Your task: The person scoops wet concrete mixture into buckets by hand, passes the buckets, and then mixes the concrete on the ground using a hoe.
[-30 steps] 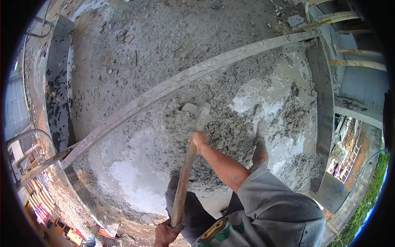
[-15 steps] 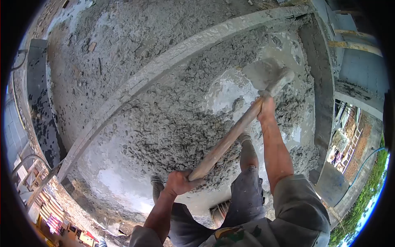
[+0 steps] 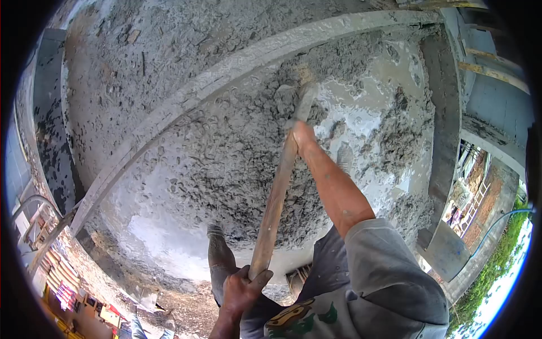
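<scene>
A long wooden handle (image 3: 274,212) runs from near my body up into the wet grey concrete (image 3: 226,164). My left hand (image 3: 243,291) is wrapped round its lower end, close to my legs. Further up, my right hand (image 3: 303,135) grips the handle's concrete-coated upper part. The tool's head is blurred and hard to tell from the lumpy mix around it. Beyond it a long, mortar-covered board (image 3: 226,70) crosses the concrete on a slant. My lower legs stand in the wet mix.
Rough concrete spreads beyond the board. A dark-spotted grey panel (image 3: 53,118) edges the left side and a low grey wall (image 3: 443,113) the right. Poles and a metal bar (image 3: 39,200) are at the left. At the lower right lies a grey sheet (image 3: 449,251) beside a blue hose (image 3: 494,226).
From half a second ago, the tool's head and my right hand have swung left from the pale puddle on the right. The handle is now steeper, and my left hand is lower.
</scene>
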`<state>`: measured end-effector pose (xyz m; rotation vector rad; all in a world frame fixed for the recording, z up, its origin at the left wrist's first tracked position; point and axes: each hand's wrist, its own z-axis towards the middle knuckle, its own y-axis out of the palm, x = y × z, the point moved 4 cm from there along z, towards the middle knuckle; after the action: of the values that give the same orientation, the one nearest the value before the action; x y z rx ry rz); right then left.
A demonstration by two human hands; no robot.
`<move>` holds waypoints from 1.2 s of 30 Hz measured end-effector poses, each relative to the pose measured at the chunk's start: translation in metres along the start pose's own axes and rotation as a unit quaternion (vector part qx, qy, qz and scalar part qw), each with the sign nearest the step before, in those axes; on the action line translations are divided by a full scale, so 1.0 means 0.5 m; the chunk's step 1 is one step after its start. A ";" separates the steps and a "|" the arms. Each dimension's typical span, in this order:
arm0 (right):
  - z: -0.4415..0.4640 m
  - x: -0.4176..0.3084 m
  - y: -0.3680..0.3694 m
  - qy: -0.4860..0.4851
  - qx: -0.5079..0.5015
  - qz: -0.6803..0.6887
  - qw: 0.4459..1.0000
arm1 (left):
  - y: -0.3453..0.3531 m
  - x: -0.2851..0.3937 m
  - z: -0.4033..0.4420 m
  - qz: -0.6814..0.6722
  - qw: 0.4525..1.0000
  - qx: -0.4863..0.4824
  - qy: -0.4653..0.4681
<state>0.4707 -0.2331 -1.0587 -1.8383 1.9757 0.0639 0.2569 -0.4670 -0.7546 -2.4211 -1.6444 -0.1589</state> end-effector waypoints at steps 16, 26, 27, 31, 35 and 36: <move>-0.310 0.076 -0.289 0.034 0.054 0.224 0.972 | 0.012 -0.067 -0.088 0.131 0.979 -0.156 0.021; -0.071 -0.114 0.045 -0.010 -0.064 0.282 0.957 | -0.188 0.087 0.058 0.206 0.950 0.091 0.215; -0.078 -0.133 0.049 -0.008 -0.096 0.260 0.961 | -0.167 0.047 0.043 0.210 0.944 0.108 0.229; -0.121 -0.020 0.170 0.014 -0.078 0.168 0.983 | -0.204 -0.060 -0.036 0.146 0.981 0.082 0.093; -0.189 0.165 0.175 0.101 -0.089 0.164 0.977 | -0.155 -0.177 -0.102 0.201 0.975 0.084 0.038; -0.221 0.238 0.165 0.146 -0.086 0.169 0.971 | -0.141 -0.213 -0.135 0.208 0.976 0.066 0.003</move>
<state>0.3577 -0.3709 -1.0211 -1.6669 2.5493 0.0739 0.1540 -0.5540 -0.7028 -2.5885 -1.0701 0.0090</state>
